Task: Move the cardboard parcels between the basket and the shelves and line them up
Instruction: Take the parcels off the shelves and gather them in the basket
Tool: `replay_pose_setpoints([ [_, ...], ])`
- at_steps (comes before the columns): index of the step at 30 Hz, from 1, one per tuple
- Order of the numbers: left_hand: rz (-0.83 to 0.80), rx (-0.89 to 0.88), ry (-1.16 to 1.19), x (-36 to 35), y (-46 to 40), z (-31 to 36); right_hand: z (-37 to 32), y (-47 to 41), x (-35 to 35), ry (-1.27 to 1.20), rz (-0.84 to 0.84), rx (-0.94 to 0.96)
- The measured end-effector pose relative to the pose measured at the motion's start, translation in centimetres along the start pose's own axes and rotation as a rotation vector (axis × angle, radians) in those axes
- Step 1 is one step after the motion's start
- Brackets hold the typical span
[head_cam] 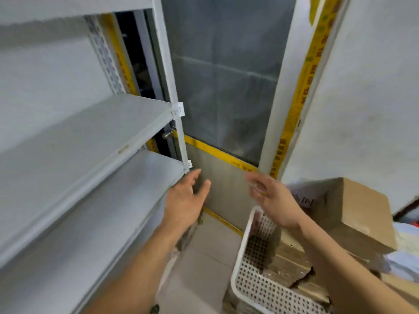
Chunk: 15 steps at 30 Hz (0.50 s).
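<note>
Hovering empty, hands [224,198] between shelves [95,141] and basket [247,279].

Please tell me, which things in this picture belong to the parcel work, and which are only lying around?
Part of the job:
white basket
cardboard parcels in the basket
grey shelves
left hand and right hand, both holding nothing

Only lying about:
big cardboard box beside the basket
white papers at the right edge
yellow tape on the door frame
</note>
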State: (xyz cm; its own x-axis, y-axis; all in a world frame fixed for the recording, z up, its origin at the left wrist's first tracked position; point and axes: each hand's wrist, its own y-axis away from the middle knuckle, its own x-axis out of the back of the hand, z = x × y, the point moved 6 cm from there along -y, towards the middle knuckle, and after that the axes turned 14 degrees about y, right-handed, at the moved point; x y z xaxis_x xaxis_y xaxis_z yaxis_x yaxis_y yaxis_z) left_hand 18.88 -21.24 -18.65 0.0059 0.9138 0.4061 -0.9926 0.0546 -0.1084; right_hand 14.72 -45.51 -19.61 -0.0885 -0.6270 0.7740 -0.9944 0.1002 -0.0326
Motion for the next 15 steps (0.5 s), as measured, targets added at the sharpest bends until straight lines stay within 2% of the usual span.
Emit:
replay_pose_setpoints([
  [3, 0.133, 0.017, 0.032, 8.8, 1.9, -1.3, -8.1, -0.8, -4.2, -0.058, -0.083, 0.117],
  [8, 0.387, -0.043, -0.072, 23.1, 6.3, -3.1, -21.6, -0.6, -10.9, -0.146, -0.197, 0.307],
  [15, 0.717, 0.041, -0.159, 38.8, 15.0, -6.4, -37.8, 1.7, -20.6, -0.243, -0.384, 0.59],
])
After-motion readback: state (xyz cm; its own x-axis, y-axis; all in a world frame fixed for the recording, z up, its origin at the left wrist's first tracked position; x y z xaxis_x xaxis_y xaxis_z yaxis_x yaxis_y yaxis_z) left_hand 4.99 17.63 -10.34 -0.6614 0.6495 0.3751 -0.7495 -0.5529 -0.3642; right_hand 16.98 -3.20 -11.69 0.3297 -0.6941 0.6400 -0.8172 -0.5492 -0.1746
